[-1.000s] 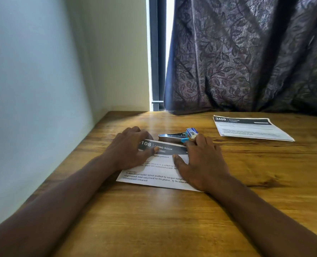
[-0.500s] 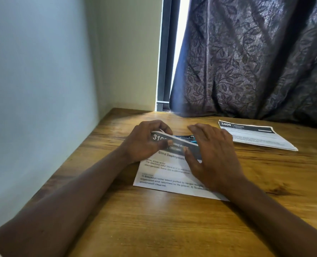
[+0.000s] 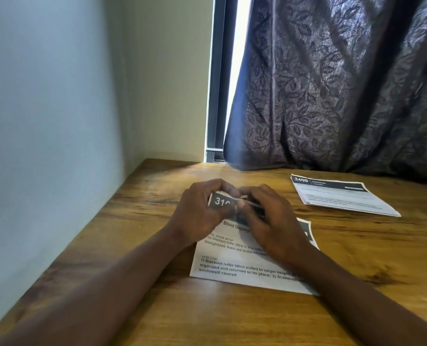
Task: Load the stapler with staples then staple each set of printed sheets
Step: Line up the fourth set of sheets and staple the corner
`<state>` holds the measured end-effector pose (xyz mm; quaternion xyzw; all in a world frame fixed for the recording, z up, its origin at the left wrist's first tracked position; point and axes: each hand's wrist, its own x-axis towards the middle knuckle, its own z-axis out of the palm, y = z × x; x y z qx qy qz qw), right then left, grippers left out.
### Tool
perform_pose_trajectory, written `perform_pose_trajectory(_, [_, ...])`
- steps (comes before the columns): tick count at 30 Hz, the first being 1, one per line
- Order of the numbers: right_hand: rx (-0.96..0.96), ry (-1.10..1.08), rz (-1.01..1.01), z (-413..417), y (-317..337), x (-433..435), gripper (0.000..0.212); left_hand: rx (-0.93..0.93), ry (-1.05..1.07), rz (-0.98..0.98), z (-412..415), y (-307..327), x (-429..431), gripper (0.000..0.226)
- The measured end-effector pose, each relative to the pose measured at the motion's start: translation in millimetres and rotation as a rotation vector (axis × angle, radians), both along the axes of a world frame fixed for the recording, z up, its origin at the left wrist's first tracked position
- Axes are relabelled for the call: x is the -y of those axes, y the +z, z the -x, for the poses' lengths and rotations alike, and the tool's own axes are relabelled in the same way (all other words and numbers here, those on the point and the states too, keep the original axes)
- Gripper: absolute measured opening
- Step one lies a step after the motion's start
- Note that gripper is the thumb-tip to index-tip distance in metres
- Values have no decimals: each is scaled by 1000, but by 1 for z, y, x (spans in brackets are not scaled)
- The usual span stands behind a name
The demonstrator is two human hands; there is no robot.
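Fingers (image 3: 228, 189) pinching "310" sheets (image 3: 232, 258), "3409" set (image 3: 342, 197)

On the brown wooden counter (image 3: 145, 196) lies a near set of white printed sheets (image 3: 242, 263) with a black header band. The left hand (image 3: 200, 216) pinches its raised top-left corner, marked "310", between thumb and fingers (image 3: 228, 189). The right hand (image 3: 272, 221) curls over the same lifted edge, its thumb touching the paper. A second set of white printed sheets (image 3: 344, 199), headed "3409", lies flat well apart to the right, before a dark leaf-patterned curtain (image 3: 332, 83).
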<state>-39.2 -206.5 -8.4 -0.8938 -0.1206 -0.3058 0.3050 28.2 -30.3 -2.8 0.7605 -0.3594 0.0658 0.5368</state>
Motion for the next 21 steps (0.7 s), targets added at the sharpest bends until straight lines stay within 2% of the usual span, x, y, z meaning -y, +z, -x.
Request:
perform_pose_trajectory(6, [-25, -3, -41, -5, 3, 11, 16, 32, 70, 2, 1, 1, 2, 12])
perform_pose_trajectory(10, [-45, -124, 180, -3, 9, 23, 22, 2, 88, 36, 2, 2, -1, 11])
perform_pose_trajectory(12, [-74, -210, 270, -2, 14, 32, 25, 50, 138, 34, 2, 1, -2, 11])
perform_pose_trajectory(16, [-59, -380, 274, 0, 22, 60, 24, 193, 308, -29, 0, 2, 0, 15])
perform_pose_trajectory(21, [-64, -439, 186, 2, 31, 83, 22, 271, 271, -233, -17, 5, 8, 34])
